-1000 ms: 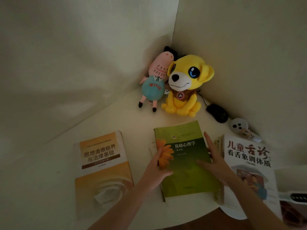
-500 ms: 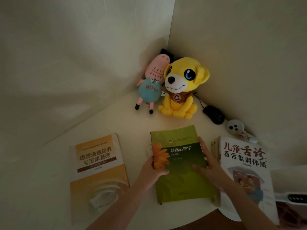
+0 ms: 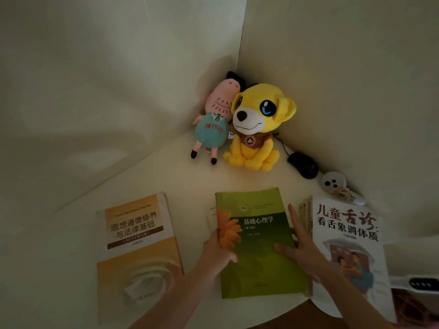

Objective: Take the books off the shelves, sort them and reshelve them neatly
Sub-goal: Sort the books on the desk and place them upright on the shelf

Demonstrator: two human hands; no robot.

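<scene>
At lower centre of the frame, flat on the pale table (image 3: 190,186): a green book (image 3: 259,257), cover up, printed 基础心理学 with (第2版) beneath, an orange flower at its left edge. Under it, a paler book (image 3: 212,218), seen only as slivers at the upper left corner. On the left edge of the green book, the left hand (image 3: 218,252), thumb curled over the cover, remaining fingers out of sight at the edge, pinching that side. Along the right edge, the right hand (image 3: 301,248), fingers straight and spread, laid flat against the cover and the book's side, thumb stretched out across the green. At lower left, well apart, an orange-and-white book (image 3: 137,245) reading 思想道德修养与法律基础, with smaller lines too blurred to read. At lower right, just beside the green book, a white book (image 3: 349,233) titled 儿童舌诊 in red and black, then 看舌象调体质, topping a stack (image 3: 306,214) of others with yellowish edges peeking out at its left. In the corner at upper centre, against the walls, a yellow dog plush (image 3: 259,129) with a round badge on its chest, touching a pink pig plush (image 3: 213,129) in a teal dress with red characters, not legible for certain. Right of the dog, a black mouse (image 3: 303,165) with its cord, then a white round gadget (image 3: 332,182) with dark dots. At the right edge, a white device (image 3: 422,283) with black slots.
</scene>
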